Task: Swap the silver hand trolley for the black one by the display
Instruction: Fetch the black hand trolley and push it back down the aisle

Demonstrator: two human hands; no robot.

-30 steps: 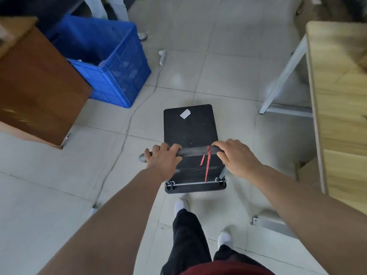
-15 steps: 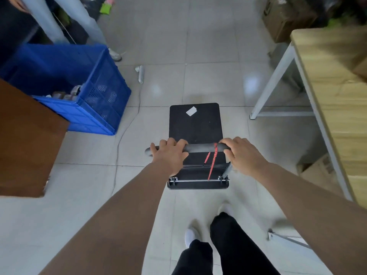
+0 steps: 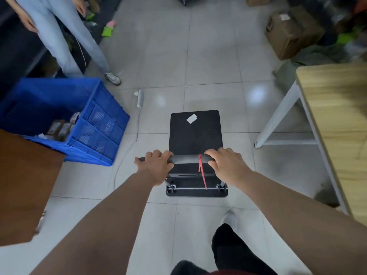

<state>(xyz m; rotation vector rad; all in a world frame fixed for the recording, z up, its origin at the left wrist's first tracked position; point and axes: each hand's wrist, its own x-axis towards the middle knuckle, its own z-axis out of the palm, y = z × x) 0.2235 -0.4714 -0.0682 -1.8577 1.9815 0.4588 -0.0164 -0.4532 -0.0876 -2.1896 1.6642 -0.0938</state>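
The black hand trolley (image 3: 195,133) stands on the tiled floor straight ahead of me, its flat deck bare except for a small white sticker. Its black handle bar (image 3: 185,159) carries a red tie. My left hand (image 3: 155,165) grips the bar's left end and my right hand (image 3: 226,163) grips its right end. At the top edge, a dark wheeled frame (image 3: 189,0) is partly in view; I cannot tell whether it is the silver trolley.
A blue crate (image 3: 65,118) and a brown cabinet (image 3: 23,185) stand on the left. A wooden table (image 3: 335,124) with white legs is on the right. A person's legs (image 3: 65,38) stand far left. Cardboard boxes (image 3: 290,30) sit far right. A cable lies on the floor.
I have walked forward pushing the black trolley. The crate and cabinet have slid back on the left, and the person, the boxes and more floor ahead have come into view.
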